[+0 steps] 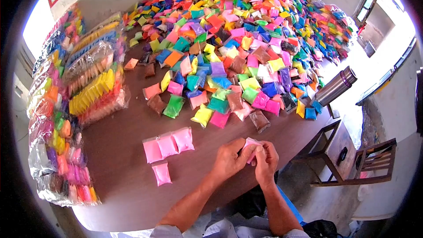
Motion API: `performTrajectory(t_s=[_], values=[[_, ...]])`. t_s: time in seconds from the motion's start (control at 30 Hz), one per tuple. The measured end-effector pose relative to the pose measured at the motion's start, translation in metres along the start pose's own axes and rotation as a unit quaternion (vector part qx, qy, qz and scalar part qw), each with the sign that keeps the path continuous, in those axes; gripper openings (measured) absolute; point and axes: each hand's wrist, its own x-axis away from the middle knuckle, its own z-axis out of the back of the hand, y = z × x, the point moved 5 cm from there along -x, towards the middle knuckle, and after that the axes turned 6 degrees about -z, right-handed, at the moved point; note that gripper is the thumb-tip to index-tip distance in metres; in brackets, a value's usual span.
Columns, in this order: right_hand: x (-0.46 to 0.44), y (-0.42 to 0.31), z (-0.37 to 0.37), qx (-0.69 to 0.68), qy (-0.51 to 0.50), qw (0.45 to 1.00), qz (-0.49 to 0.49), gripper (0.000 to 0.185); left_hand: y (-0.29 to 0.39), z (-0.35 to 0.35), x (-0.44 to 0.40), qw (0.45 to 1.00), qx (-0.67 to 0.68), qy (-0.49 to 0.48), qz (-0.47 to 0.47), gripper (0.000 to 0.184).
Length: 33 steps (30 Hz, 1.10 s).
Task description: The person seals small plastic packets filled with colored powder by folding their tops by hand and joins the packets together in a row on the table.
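Note:
Between my two hands, just above the front of the brown table, is a small pink packet. My left hand pinches it from the left side with thumb and fingers. From the right, my right hand grips the same packet, and the fingers cover much of it. To the left, a short row of overlapping pink packets lies flat on the table. Just below that row sits a single pink packet, apart from the others.
A big heap of multicoloured packets spreads over the back of the table. Clear bags of packets sorted by colour line the left edge. A steel flask stands tilted in view at right. Beyond the table is a wooden chair.

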Motion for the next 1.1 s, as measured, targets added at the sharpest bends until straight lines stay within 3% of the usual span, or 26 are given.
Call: performTrajectory(t_s=[0.2,0.43,0.5,0.57,0.6,0.67,0.83,0.9,1.1], values=[[-0.002,0.007,0.008,0.036,-0.032,0.998,0.045,0.017,0.004,-0.002,0.001,0.999,0.033,0.000,0.011,0.022],[0.000,0.002,-0.001,0.046,-0.020,0.998,0.025,0.016,-0.007,0.001,0.002,0.999,0.016,0.020,0.030,0.022],[-0.001,0.000,-0.002,0.098,-0.010,0.993,0.066,0.015,-0.008,0.002,0.003,0.999,0.014,0.013,0.042,0.022],[-0.003,0.008,0.001,0.115,-0.005,0.992,0.060,0.015,-0.012,0.001,0.005,0.998,0.008,0.008,0.061,0.022],[-0.001,0.003,0.000,0.104,-0.006,0.994,0.016,0.014,-0.013,-0.001,0.004,0.999,0.000,0.007,0.041,0.022],[-0.001,0.003,0.002,0.097,0.003,0.995,0.037,0.014,-0.007,-0.001,0.002,1.000,0.004,0.024,0.007,0.023],[-0.002,0.004,0.004,0.088,0.035,0.995,0.034,0.021,-0.009,-0.001,0.002,0.997,0.041,0.032,0.051,0.027],[-0.002,0.003,0.003,0.085,0.032,0.995,0.033,0.022,-0.008,-0.001,0.000,0.999,0.012,0.028,-0.026,0.026],[-0.006,0.005,0.002,0.109,0.005,0.993,0.048,0.023,-0.007,0.000,0.000,0.998,0.005,0.048,-0.045,0.029]])
